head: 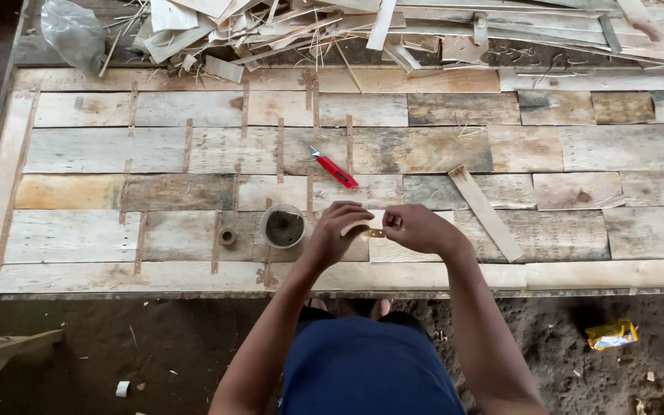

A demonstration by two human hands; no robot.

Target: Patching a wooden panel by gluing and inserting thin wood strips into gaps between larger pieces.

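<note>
- While a small pale wood strip (364, 227) is pinched between both hands over the plank worktop (101, 150), the left hand (336, 234) and right hand (416, 228) are each closed in a narrow grip on it.
- Just left of the strip, a round cup (283, 226) is seen.
- Beyond the strip, a red utility knife (335, 169) is laid.
- Right of the strip, a loose slat (486, 213) is laid.

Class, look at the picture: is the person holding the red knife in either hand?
No. The red knife lies alone on the wooden panel, while both hands pinch a small tan strip.

head cam | looks steeply down | near, over plank panel (101, 150)
</note>
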